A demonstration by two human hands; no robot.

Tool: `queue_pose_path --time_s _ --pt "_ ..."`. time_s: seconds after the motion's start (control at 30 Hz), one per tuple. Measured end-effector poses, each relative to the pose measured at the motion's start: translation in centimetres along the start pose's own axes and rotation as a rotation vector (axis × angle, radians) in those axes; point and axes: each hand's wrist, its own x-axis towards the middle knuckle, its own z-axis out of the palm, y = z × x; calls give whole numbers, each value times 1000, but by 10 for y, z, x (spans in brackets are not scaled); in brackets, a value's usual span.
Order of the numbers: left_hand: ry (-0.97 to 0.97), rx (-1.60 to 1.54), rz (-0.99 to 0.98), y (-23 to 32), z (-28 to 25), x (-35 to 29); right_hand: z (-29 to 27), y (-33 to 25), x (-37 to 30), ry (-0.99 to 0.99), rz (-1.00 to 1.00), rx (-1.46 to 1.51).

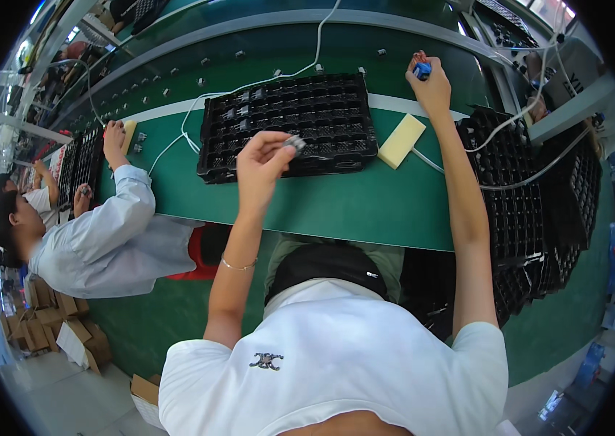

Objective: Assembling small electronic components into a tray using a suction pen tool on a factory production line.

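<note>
My left hand (pixel 262 163) is raised over the near edge of a black compartment tray (pixel 213 149). Thumb and fingers pinch a small grey metallic part (pixel 295 144). Farther off to the right, my right hand (pixel 432 89) is closed around a small blue object with orange-red on top (pixel 421 70), whose kind I cannot make out. That hand is above the far side of the green table, beyond a pale yellow block (pixel 402 141). A few grey parts (pixel 238 112) sit in the tray's left compartments; many other compartments look bare.
Stacked black trays (pixel 503 196) stand at my right. A white cable (pixel 195 109) crosses the green table (pixel 307 207) left of the tray. Behind, small parts (pixel 240 54) lie spaced along a green strip. At left, a co-worker (pixel 96 240) handles parts beside another tray (pixel 78 163).
</note>
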Motion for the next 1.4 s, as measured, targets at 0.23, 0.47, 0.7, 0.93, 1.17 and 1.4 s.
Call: queue_pose_path --time_s 0.23,0.47,0.7,0.93,1.17,1.4 --pt "-162 -29 160 11 48 6 -121 -134 -90 -786 500 1276" --pt "-368 15 73 8 62 9 -120 -121 -114 -825 628 1482" --pt "-422 200 67 -7 42 29 -118 -94 -114 -824 598 1408" --pt "321 1485 101 -15 -100 108 -94 -39 -117 -307 118 335" --pt "278 1557 61 -34 -124 145 -91 -57 -116 -214 22 232" --pt "331 1235 314 -15 -88 113 -97 -57 -122 -276 131 215"
